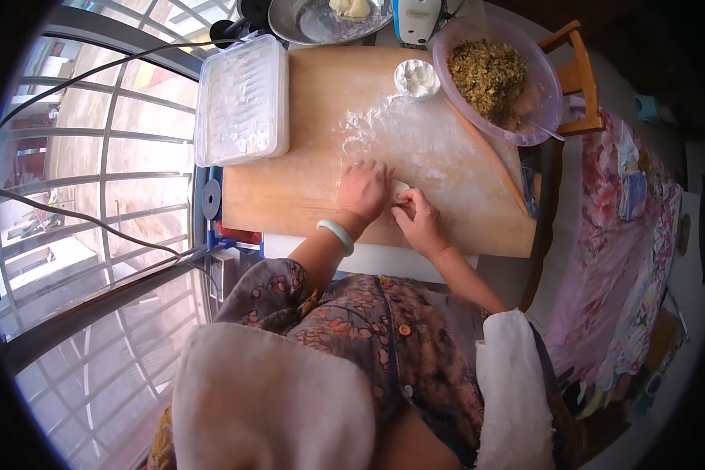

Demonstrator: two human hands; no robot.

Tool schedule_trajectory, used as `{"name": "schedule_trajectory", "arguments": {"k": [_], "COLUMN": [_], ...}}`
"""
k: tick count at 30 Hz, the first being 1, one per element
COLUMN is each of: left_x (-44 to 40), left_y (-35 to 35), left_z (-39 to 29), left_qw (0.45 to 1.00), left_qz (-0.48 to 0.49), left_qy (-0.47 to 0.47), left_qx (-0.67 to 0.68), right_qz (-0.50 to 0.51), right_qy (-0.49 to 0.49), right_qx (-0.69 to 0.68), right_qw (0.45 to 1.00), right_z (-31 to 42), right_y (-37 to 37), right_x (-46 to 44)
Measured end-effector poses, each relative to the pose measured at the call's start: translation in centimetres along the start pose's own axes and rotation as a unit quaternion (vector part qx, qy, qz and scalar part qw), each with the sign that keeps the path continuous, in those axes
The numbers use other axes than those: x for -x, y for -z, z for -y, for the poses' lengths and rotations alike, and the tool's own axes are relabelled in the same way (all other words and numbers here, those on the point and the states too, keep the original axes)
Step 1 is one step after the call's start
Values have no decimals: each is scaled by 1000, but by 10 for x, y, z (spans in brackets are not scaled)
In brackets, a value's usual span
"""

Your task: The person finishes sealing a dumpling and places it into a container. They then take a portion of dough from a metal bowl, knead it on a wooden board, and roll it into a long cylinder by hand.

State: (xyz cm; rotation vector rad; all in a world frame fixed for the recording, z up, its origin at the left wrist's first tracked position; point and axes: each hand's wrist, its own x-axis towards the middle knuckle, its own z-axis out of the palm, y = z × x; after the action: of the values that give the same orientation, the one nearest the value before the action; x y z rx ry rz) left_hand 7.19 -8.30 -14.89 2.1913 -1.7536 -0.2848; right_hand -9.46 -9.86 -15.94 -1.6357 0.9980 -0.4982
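Note:
On the floured wooden board, a small pale piece of dough [400, 189] lies between my two hands. My right hand [421, 222] pinches its near edge between thumb and fingers. My left hand [363, 188], with a pale green bangle [336, 235] at the wrist, rests palm down just left of the dough, its fingers stretched forward. What lies under that palm is hidden. Beyond the hands, loose flour [368, 121] is spread over the board. A small bowl of white flour [417, 80] stands at the board's far side.
A lidded plastic box [244, 102] dusted with flour sits on the wooden board [313, 94] at left. A long wooden rod [489, 157] lies at right, beside a bowl of chopped filling [542, 94]. Behind stand a metal basin [309, 27] with dough and a white-blue device [416, 19].

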Motion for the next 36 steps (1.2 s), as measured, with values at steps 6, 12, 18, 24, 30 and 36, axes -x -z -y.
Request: {"name": "schedule_trajectory", "arguments": {"k": [6,12,18,24,30,36], "left_x": [-18,-49,-71,-68,-61,-27], "left_y": [-4,-7,-6,0,35,-12], "left_z": [-1,2,8,7,10,17], "left_qw": [1000,999,996,992,989,994], "left_qz": [-15,-5,40,5,57,-10], "left_qy": [17,35,71,80,-2,-36], "left_qx": [7,26,41,92,140,107], "right_qz": [-8,37,20,-33,-109,-18], "right_qy": [-79,-159,-222,-107,155,-68], "right_qx": [24,-8,-9,132,271,91], "right_qw": [997,987,975,985,944,993], "right_z": [11,9,19,10,25,24], "right_y": [9,21,23,13,-14,-6], "right_x": [-34,-69,-86,-85,-52,-38]}}
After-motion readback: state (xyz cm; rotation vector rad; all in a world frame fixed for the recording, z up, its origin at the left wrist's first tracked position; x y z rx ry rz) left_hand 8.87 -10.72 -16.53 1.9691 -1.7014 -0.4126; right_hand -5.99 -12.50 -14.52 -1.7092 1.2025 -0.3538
